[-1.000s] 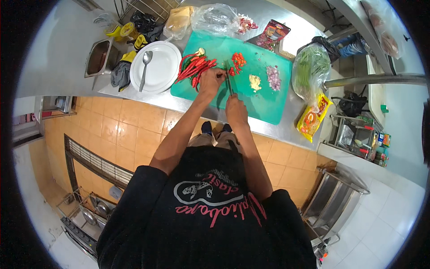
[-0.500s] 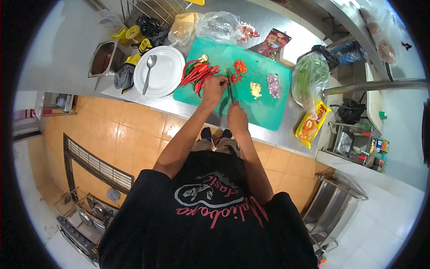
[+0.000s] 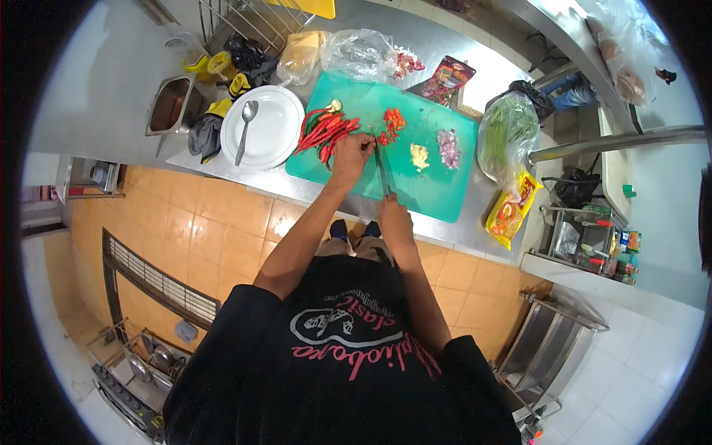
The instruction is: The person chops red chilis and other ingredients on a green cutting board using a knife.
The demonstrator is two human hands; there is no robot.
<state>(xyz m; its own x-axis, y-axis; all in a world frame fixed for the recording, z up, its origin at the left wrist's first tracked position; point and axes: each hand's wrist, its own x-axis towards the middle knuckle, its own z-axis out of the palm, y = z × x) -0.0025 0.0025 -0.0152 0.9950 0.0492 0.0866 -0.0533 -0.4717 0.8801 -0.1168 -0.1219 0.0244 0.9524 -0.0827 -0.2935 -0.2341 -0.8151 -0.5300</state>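
A green cutting board [image 3: 356, 96] lies on the metal counter. My left hand [image 3: 351, 157] is closed over its near-left part, pinching what looks like a red chili, mostly hidden by the fingers. My right hand [image 3: 396, 222] grips the handle of a knife [image 3: 383, 172], whose blade points away from me, its tip beside my left fingertips. A pile of whole red chilies [image 3: 326, 133] lies just left of my left hand, with a pale clove-like piece [image 3: 335, 105] at its far end. Cut red chili pieces [image 3: 391, 122] sit beyond the knife tip. Chopped pale yellow bits [image 3: 419, 156] and chopped purple shallot [image 3: 448, 148] form heaps on the right.
Left of the board is a white plate [image 3: 280, 119] with a metal spoon [image 3: 246, 130]. Plastic bags [image 3: 360, 53] and an open pouch [image 3: 451, 76] stand behind. On the right lie a bag of green vegetables [image 3: 508, 130] and a yellow packet [image 3: 513, 209]. A metal bar [image 3: 615, 143] juts in.
My right hand has drawn the knife back toward me. My left hand stays by the chili pile, its fingertips slightly farther from the blade. The whole view has shifted slightly.
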